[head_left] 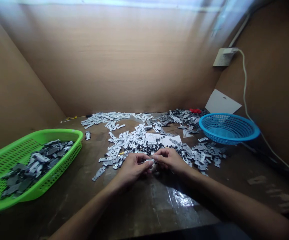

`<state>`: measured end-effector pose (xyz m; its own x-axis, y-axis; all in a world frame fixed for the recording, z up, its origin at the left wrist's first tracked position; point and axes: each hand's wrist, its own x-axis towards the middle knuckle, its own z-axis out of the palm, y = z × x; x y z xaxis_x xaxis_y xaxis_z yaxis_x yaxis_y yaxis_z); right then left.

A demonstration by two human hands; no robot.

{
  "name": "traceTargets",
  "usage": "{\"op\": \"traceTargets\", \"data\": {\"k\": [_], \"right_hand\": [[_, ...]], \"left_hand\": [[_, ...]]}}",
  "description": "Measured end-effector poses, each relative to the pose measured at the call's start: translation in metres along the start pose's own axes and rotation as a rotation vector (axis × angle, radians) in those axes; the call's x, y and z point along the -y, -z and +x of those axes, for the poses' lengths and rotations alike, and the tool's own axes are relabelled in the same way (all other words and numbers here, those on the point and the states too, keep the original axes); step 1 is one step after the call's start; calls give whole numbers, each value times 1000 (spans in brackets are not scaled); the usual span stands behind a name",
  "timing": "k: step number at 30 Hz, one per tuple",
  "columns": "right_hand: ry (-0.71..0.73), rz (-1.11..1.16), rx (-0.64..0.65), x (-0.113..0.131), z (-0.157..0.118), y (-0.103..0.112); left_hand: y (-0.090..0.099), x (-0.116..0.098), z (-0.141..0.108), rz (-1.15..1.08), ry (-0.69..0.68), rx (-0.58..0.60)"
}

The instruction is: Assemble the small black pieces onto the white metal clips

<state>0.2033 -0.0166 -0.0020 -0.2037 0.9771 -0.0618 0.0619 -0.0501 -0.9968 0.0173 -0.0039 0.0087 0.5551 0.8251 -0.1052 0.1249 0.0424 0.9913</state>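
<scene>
Left hand (133,170) and right hand (170,160) both closed, fingertips pinching small white part (149,161) between them; part held over near edge of pile, just above bench (84,206); white parts (129,141) and black bits (146,149) spread straight ahead, seemingly placed for easy reach; green basket (76,135) at left, holding grey parts (36,165), handy beside hands; blue basket (228,128) further off, right.
</scene>
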Motion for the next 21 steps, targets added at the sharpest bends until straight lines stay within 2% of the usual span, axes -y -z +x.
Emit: {"op": "traceTargets", "data": {"k": [3, 7, 10, 15, 21], "right_hand": [[-21, 2, -34, 1, 0, -1], [-76, -56, 73, -1, 2, 4], [-40, -67, 127, -2, 2, 7], [92, -105, 27, 4, -5, 3], [113, -132, -17, 6, -7, -2]], "left_hand": [[1, 0, 0, 6, -17, 3], [1, 1, 0, -17, 1, -22], [1, 1, 0, -33, 5, -30], [-2, -4, -3, -36, -9, -36], [-2, -10, -2, -8, -52, -25]]}}
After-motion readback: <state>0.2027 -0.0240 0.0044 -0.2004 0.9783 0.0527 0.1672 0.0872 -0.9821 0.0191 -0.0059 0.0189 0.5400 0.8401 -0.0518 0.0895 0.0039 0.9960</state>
